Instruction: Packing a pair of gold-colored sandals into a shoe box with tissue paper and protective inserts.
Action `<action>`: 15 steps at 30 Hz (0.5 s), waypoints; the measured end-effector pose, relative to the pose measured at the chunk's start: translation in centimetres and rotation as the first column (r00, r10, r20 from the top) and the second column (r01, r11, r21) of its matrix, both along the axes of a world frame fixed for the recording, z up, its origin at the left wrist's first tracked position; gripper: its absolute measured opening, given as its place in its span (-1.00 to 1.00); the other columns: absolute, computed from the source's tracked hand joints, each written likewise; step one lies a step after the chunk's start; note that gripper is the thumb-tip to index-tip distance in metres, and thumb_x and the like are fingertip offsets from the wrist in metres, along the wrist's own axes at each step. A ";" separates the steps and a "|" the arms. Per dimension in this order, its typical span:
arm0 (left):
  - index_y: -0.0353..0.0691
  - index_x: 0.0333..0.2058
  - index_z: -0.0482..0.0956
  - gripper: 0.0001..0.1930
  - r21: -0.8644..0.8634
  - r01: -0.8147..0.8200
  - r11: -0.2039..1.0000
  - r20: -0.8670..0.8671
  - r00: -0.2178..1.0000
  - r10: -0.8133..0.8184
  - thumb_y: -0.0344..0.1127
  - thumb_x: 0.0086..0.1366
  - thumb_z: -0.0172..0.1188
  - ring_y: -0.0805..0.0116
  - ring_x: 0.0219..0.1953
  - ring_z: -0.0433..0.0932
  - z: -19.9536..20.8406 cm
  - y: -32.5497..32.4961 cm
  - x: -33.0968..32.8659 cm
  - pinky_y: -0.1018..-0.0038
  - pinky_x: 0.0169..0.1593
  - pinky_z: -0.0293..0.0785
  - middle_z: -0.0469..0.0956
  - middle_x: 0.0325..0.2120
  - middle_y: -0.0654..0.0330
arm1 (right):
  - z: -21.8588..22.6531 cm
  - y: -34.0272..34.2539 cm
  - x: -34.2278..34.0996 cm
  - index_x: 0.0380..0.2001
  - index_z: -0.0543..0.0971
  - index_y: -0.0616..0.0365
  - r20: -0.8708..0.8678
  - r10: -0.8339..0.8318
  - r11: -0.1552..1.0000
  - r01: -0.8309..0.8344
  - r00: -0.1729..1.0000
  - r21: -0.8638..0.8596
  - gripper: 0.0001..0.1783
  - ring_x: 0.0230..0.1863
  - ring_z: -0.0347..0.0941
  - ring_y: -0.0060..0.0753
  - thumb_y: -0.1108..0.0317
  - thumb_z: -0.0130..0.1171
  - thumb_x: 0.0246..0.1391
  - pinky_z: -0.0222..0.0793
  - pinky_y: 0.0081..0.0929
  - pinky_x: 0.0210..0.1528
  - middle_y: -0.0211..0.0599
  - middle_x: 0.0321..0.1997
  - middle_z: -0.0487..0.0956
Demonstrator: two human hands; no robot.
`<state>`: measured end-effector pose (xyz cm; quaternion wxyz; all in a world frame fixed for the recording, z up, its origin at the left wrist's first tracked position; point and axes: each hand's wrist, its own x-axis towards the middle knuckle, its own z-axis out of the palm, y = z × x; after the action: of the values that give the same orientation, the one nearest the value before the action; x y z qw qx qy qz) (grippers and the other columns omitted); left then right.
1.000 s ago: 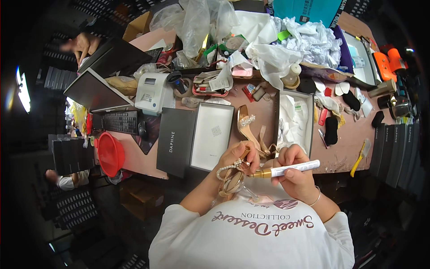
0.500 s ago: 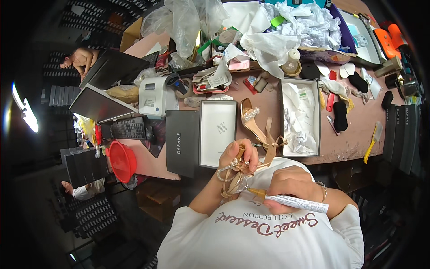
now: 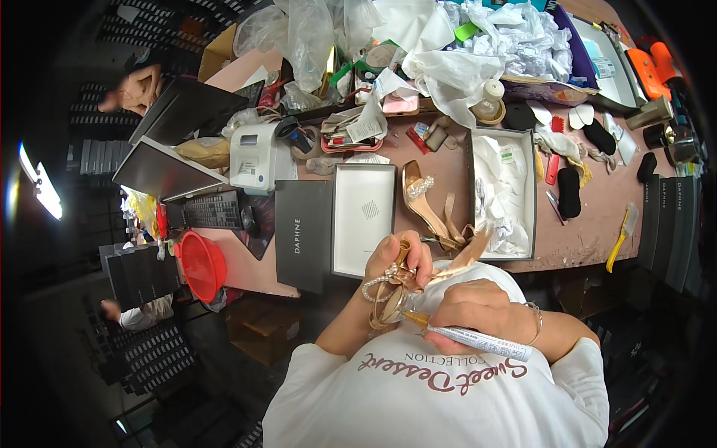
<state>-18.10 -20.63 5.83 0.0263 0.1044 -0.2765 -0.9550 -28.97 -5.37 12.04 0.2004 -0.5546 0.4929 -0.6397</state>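
A tan high-heeled sandal (image 3: 385,308) with pearl trim is gripped in my left hand (image 3: 396,261), its fingers wrapped round it close to my chest. My right hand (image 3: 474,302) is closed on a white marker pen (image 3: 485,342) with a gold front end. The pen's tip points left and meets the sandal, or comes very near it; I cannot tell which. A tan strap (image 3: 467,257), blurred, sticks out toward the right above my right hand. On the table beyond lies a matching sandal (image 3: 420,198) with a jewelled band.
An open shoebox (image 3: 533,216) with white tissue stands right of the lying sandal. Left of it are a white-lined tray (image 3: 364,194) and a dark lid (image 3: 302,239). A label printer (image 3: 254,160), red basin (image 3: 203,265) and yellow-handled brush (image 3: 618,243) are farther out. Two people are at left.
My right hand and the marker pen have shifted slightly left, toward the held sandal. The tan strap has swung out to the right. My left hand keeps its grip.
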 end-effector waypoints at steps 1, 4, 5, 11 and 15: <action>-0.20 -0.50 0.32 -0.47 0.002 -0.001 1.000 0.002 1.000 0.001 0.20 0.38 -0.10 0.37 -0.61 0.38 0.0 0.0 0.0 0.53 -0.56 0.31 0.46 -0.62 0.02 | 0.0 0.0 0.0 -0.40 0.54 0.17 -0.003 0.003 1.000 -0.003 1.000 0.003 -0.75 -0.60 0.42 -0.44 0.42 0.42 -0.16 0.32 -0.50 -0.58 -0.38 -0.53 0.48; -0.20 -0.50 0.32 -0.47 0.009 0.012 1.000 0.005 1.000 -0.012 0.20 0.38 -0.10 0.37 -0.60 0.39 -0.2 -0.1 0.1 0.53 -0.55 0.31 0.46 -0.62 0.02 | 0.0 -0.1 -0.1 -0.39 0.54 0.17 -0.003 0.006 1.000 -0.006 1.000 0.010 -0.74 -0.61 0.41 -0.43 0.43 0.42 -0.15 0.32 -0.49 -0.58 -0.38 -0.53 0.47; -0.20 -0.50 0.32 -0.47 0.010 0.014 1.000 0.005 1.000 -0.014 0.20 0.37 -0.09 0.37 -0.60 0.39 -0.2 -0.2 0.1 0.53 -0.55 0.31 0.46 -0.62 0.02 | 0.0 -0.1 -0.1 -0.39 0.54 0.17 -0.002 0.007 1.000 -0.007 1.000 0.012 -0.74 -0.61 0.41 -0.43 0.43 0.41 -0.15 0.32 -0.49 -0.58 -0.38 -0.53 0.46; -0.20 -0.50 0.31 -0.46 -0.015 0.011 1.000 0.012 1.000 -0.011 0.21 0.37 -0.09 0.37 -0.61 0.39 -0.1 -0.1 0.0 0.54 -0.56 0.30 0.46 -0.62 0.02 | 0.0 0.0 -0.5 -0.39 0.53 0.18 -0.005 -0.011 0.999 0.012 1.000 0.035 -0.75 -0.61 0.41 -0.39 0.46 0.41 -0.16 0.31 -0.47 -0.58 -0.34 -0.55 0.46; -0.20 -0.50 0.32 -0.46 -0.009 0.016 1.000 0.013 1.000 -0.016 0.21 0.37 -0.09 0.37 -0.61 0.38 -0.2 -0.1 0.0 0.55 -0.57 0.29 0.46 -0.62 0.02 | -0.1 0.1 -0.5 -0.40 0.53 0.19 0.014 -0.006 0.999 0.005 1.000 0.041 -0.75 -0.62 0.42 -0.38 0.47 0.40 -0.16 0.31 -0.47 -0.58 -0.32 -0.56 0.45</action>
<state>-18.11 -20.75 5.65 0.0171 0.1084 -0.2820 -0.9531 -29.50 -5.26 11.99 0.2134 -0.5444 0.5061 -0.6339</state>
